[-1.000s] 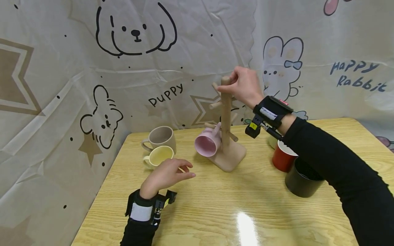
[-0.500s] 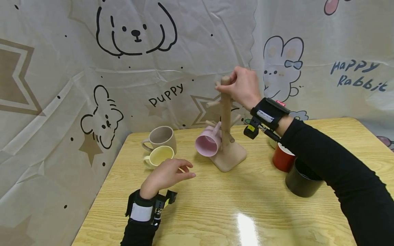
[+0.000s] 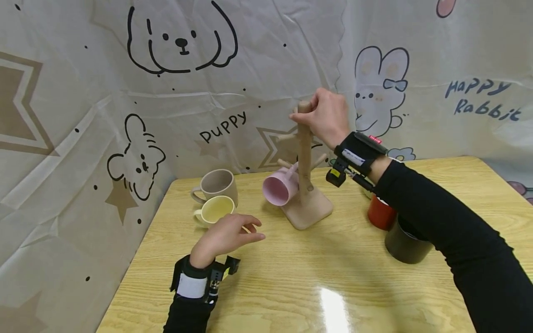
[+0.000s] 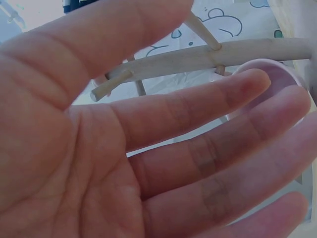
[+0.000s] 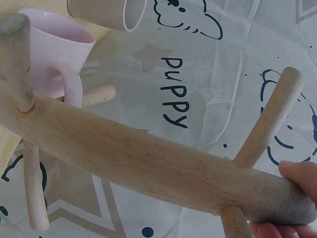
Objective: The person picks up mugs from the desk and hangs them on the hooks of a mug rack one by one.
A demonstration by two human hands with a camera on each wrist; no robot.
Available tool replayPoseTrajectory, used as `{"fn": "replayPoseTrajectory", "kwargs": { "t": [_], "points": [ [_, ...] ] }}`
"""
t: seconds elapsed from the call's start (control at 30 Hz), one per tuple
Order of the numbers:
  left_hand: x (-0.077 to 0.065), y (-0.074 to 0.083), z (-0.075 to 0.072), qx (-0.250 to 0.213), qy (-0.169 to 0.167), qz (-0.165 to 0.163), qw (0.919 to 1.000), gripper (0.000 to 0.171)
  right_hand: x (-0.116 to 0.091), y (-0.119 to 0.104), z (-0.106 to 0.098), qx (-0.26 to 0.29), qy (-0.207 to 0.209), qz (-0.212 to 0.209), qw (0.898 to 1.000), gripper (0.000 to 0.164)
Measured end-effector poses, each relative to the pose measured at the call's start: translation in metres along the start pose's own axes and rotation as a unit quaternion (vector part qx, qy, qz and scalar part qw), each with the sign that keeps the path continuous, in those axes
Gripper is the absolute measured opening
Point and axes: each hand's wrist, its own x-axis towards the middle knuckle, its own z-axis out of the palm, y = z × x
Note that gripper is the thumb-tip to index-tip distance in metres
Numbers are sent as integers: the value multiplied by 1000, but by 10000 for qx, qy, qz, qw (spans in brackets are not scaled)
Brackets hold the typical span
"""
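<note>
My right hand (image 3: 329,115) grips the top of a wooden mug tree (image 3: 305,152), its thumb and fingers round the post's end. In the right wrist view the post (image 5: 138,153) runs across with bare pegs, and the fingertips (image 5: 297,178) wrap its tip. A pink mug (image 3: 280,189) hangs by its handle from a low peg, mouth tilted toward me. My left hand (image 3: 226,236) hovers in front of a yellow cup (image 3: 216,209), fingers loosely extended and holding nothing. The left wrist view shows its palm (image 4: 99,158), with the mug tree behind.
A taupe mug (image 3: 218,182) stands behind the yellow cup. On the right, a red mug (image 3: 380,213) and a black mug (image 3: 408,243) stand partly under my right sleeve; a pale thing behind them is mostly hidden. A printed cloth (image 3: 195,92) hangs behind the wooden table (image 3: 291,286).
The mug tree has turned under my right hand: its front lower peg swung left to point toward me. The right wrist shifted slightly left. My left hand has stayed still.
</note>
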Motion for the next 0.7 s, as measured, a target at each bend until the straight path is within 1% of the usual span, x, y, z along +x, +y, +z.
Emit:
{"fn": "replayPoseTrajectory", "kwargs": {
  "t": [0.37,0.53,0.63,0.7],
  "points": [
    [0,1,2,67,-51,-10,10000,35,-2,2,1,66,10,64,10000,37],
    [0,2,1,68,-38,7,10000,34,-2,2,-1,100,-33,-104,9999,37],
    [-1,2,1,61,-38,0,10000,34,-2,3,-2,128,-176,-221,9995,39],
    [0,3,1,40,-53,-11,10000,34,-2,5,-3,196,-302,-299,9989,44]
  ]
}}
